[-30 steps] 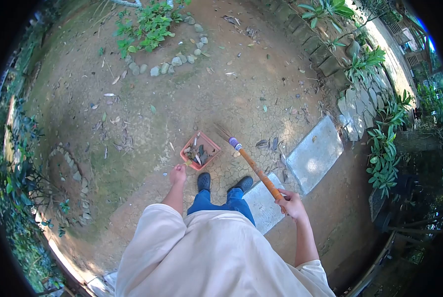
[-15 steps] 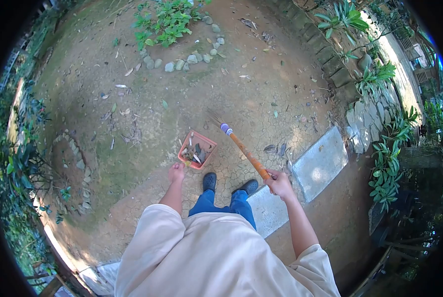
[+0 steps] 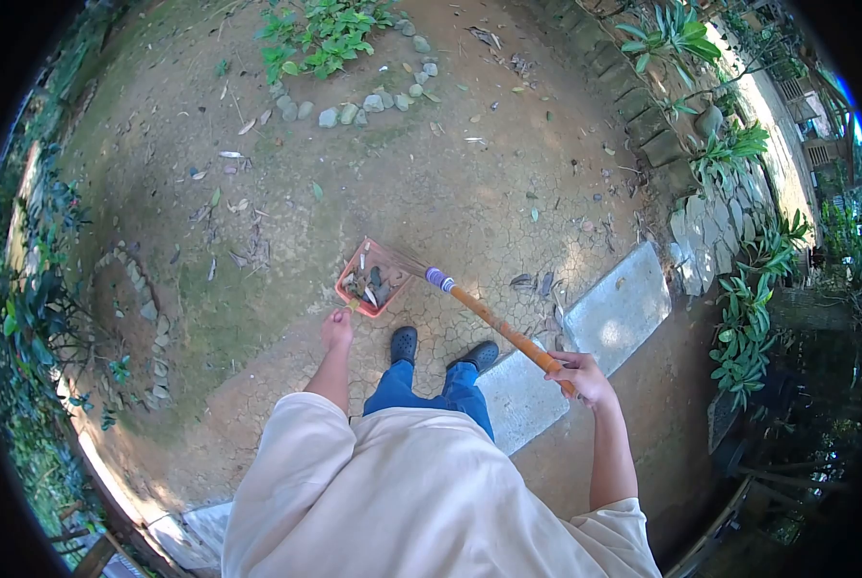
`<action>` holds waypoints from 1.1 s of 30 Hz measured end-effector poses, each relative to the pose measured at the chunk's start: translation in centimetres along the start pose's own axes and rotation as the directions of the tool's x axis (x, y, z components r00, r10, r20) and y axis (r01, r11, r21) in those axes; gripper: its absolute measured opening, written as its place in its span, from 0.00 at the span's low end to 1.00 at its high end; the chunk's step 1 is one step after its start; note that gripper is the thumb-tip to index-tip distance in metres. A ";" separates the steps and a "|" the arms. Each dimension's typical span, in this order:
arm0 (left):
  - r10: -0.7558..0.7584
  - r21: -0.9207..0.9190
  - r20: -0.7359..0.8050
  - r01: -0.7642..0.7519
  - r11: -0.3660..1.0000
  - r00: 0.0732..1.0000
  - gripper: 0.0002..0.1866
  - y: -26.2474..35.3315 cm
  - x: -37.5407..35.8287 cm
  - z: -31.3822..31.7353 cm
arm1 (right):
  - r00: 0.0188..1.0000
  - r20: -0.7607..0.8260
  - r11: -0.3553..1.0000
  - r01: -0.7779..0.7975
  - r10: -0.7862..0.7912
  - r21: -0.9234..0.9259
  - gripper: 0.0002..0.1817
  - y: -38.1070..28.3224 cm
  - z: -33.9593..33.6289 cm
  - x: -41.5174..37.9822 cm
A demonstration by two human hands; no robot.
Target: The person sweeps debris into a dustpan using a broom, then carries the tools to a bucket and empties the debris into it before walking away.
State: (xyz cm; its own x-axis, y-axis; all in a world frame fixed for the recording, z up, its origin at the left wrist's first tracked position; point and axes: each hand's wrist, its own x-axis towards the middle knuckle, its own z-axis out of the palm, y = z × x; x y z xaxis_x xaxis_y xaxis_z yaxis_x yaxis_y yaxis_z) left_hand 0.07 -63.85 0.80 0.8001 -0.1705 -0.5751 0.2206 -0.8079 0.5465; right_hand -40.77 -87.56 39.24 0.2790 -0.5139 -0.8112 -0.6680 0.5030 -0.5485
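Observation:
My left hand (image 3: 337, 328) is closed around the handle of a reddish-orange dustpan (image 3: 351, 265), mostly hiding the grip. Dry leaves and bits of debris (image 3: 377, 287) lie in the pan. In my right hand (image 3: 586, 378) is the upper end of a broom (image 3: 496, 322) with an orange-brown stick and a purple-and-white binding. Its thin bristles reach over the right side of the pan. Both tools are low over the cracked soil, just ahead of my dark clogs (image 3: 404, 343).
Two pale concrete slabs (image 3: 620, 301) lie to the right of my feet. Stones (image 3: 374, 102) ring a leafy plant (image 3: 327, 43) ahead, and another stone ring (image 3: 148, 310) is at left. Fallen leaves (image 3: 242, 252) dot the soil. A brick edging (image 3: 667, 147) runs along the right.
The broom's bristles have swung left from the ground beyond the pan to over its right side. My right hand has moved right and down. The dustpan has shifted slightly left and up in view.

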 end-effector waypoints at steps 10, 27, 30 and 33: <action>-0.011 0.143 0.037 0.005 0.990 0.999 0.19 3.1 -2.6 -1.5 | 0.985 -0.162 0.998 0.061 -0.064 -0.022 0.33 0.3 2.0 2.0; 0.056 -0.122 0.044 -0.050 0.991 0.997 0.29 9.4 1.6 5.3 | 0.951 -0.290 0.994 0.104 -0.110 -0.035 0.32 -2.4 2.2 8.1; 0.032 -0.136 0.053 -0.025 0.990 0.998 0.27 12.0 1.8 6.8 | 0.955 -0.288 0.997 0.063 -0.070 -0.033 0.32 -3.3 2.0 8.4; 0.049 -0.095 0.079 -0.042 0.995 0.996 0.24 14.6 1.9 7.8 | 0.958 -0.275 0.997 0.074 -0.080 -0.034 0.32 -3.6 1.5 9.3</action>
State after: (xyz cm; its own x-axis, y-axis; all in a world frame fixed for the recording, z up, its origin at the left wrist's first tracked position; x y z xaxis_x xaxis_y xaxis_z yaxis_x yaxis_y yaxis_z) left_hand 0.47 -80.38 2.93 0.7632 -0.2546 -0.5939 0.2391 -0.7426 0.6255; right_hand -34.74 -93.17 33.38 0.1309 -0.7240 -0.6773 -0.6690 0.4397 -0.5993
